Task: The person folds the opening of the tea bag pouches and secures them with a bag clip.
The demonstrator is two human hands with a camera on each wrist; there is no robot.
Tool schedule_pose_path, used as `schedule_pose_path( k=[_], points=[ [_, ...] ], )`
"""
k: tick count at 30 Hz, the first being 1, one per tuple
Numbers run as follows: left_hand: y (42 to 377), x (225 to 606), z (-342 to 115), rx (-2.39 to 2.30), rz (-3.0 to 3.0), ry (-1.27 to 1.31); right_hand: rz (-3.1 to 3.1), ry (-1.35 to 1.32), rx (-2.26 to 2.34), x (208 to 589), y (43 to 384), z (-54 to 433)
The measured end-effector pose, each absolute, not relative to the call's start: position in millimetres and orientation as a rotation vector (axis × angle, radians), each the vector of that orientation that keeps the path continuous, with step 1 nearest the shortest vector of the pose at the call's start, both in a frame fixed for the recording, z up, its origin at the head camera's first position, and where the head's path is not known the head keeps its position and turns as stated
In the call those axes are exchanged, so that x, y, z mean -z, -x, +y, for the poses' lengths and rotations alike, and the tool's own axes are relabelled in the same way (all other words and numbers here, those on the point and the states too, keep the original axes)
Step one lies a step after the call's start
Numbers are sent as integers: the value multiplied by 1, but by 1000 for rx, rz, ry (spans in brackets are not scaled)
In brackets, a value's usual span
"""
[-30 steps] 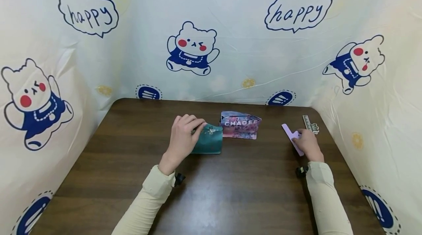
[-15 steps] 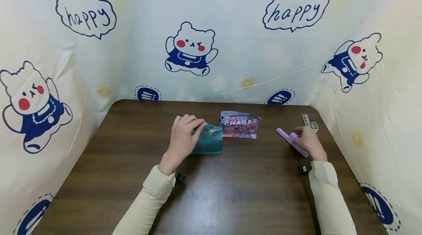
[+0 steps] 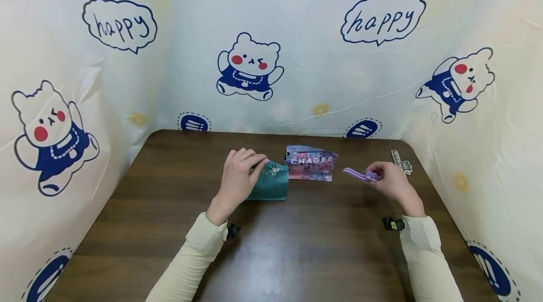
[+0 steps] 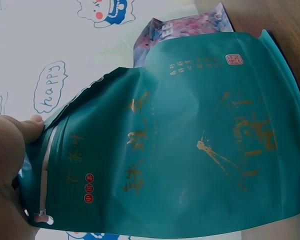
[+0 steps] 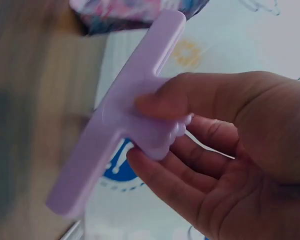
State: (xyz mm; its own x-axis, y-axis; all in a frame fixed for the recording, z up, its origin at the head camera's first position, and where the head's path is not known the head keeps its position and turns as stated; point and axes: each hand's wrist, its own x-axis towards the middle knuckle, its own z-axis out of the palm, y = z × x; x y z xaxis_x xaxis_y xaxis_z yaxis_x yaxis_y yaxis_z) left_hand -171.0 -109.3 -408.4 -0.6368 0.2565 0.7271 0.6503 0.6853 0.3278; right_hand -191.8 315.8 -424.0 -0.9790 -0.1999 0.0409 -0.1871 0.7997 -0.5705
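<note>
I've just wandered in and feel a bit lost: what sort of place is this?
Perhaps a makeshift booth for tabletop work: cartoon-printed sheeting rises behind and beside a dark table, where a green pouch and a purple clip are being handled.

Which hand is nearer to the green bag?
The left hand: it grips the left end of the green bag. The right hand is off to the right, past the CHAGEE bag, holding the purple clip.

Your left hand [image 3: 237, 177] pinches; well apart to its right, your right hand [image 3: 392, 182] pinches too, thumb [image 5: 177, 100] opposite the curled fingers [image 5: 165, 182]
</note>
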Motion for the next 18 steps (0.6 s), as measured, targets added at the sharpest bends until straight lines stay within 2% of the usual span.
schedule_pose_path(
  k=[9,18],
  points=[
    [172,408,-108,768,-2227,696,2900,446,1065,398,185,290],
    [172,408,-108,768,-2239,689,2789,736,1344,386,191,261]
  ],
)
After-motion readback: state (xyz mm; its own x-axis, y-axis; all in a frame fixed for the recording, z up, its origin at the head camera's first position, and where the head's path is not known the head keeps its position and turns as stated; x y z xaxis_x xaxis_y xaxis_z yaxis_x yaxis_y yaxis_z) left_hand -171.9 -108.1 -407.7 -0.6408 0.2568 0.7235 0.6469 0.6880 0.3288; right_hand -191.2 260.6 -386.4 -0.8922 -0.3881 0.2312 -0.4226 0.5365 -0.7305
